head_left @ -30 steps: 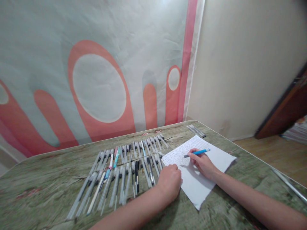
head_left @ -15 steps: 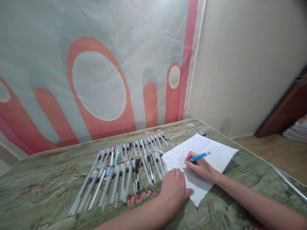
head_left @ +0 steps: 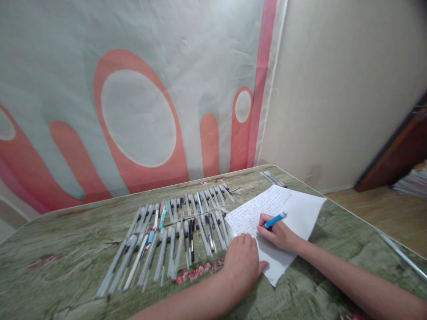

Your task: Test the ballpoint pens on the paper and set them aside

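Note:
A blue pen [head_left: 276, 219] is pinched in my right hand [head_left: 275, 233], its lower end toward the white paper [head_left: 302, 211]. Handwriting covers the upper left part of the sheet, and the right side is blank. My left hand [head_left: 243, 260] lies flat over the paper's lower left edge, palm down, thumb stretched out on the sheet, holding nothing. Left of it, many pens [head_left: 173, 249] lie side by side in two rows, mostly clear with dark parts. The pen's tip is hidden by my right fingers.
The green patterned table [head_left: 73, 249] has a metal strip [head_left: 402, 255] near its right edge. A few thin sticks [head_left: 272, 179] lie at the back corner. Behind stand a printed curtain [head_left: 187, 89] and a pale wall [head_left: 333, 89].
The blue pen is now tilted more upright, its top end shifted left. My right hand has moved very slightly, and the paper's right corner sits a little further left. My left hand is almost unmoved.

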`<state>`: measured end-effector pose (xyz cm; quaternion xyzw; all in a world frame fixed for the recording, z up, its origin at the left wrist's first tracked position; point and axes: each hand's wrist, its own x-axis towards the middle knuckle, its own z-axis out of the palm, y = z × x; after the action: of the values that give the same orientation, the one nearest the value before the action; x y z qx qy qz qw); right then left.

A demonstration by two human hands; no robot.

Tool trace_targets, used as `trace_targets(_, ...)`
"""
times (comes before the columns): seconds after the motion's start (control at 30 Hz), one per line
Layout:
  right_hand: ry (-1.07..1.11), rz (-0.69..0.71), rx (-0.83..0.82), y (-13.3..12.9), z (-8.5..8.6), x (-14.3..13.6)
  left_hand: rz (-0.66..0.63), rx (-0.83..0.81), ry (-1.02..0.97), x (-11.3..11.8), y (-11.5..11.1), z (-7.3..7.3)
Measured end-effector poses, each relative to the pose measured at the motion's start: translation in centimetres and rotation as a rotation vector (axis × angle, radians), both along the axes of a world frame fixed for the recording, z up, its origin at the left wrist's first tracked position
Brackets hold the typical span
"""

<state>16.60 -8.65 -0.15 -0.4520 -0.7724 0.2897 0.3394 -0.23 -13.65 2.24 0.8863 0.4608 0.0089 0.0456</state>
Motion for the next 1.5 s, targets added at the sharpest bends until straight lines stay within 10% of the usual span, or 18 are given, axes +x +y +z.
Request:
trace_targets(1.0,0.016,-0.053,-0.013,0.3,-0.5,0.1,-0.016,0.014,-0.017,0.0,0.1,-0.3)
trace_targets(1.5,0.803,-0.350,-0.669,9.5,0.0,5.0,0.025,-0.055,-0.050,0.0,-0.2,-0.7)
